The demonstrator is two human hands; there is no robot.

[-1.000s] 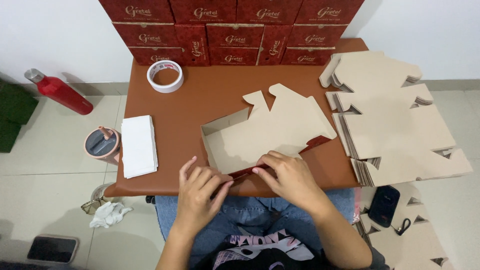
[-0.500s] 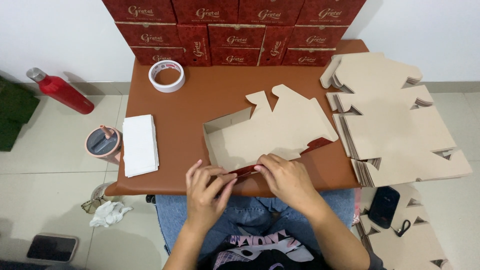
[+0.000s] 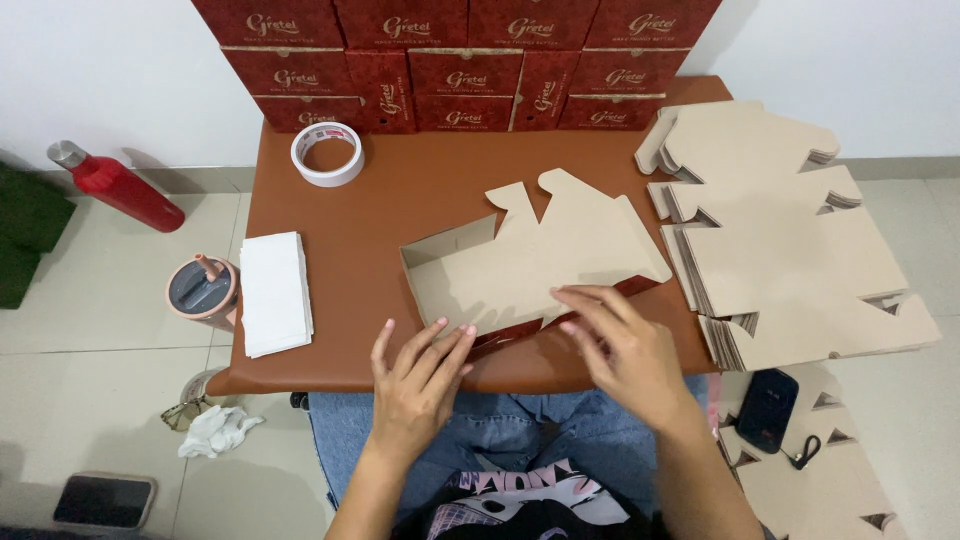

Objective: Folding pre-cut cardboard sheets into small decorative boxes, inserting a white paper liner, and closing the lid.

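My left hand (image 3: 418,375) lies open, fingertips touching the half-folded cardboard box (image 3: 530,265) on the tabletop (image 3: 420,190). My right hand (image 3: 625,345) presses flat on its near flap, grasping nothing.

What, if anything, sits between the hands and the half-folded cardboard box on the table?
Nothing visible does. The right hand already rests its fingers on the half-folded cardboard box, and the left hand lies at its near edge. The tape roll sits well away.

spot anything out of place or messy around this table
A crumpled white cloth lies on the tiled floor beside the brown table, near a red bottle lying on its side. Otherwise tidy.
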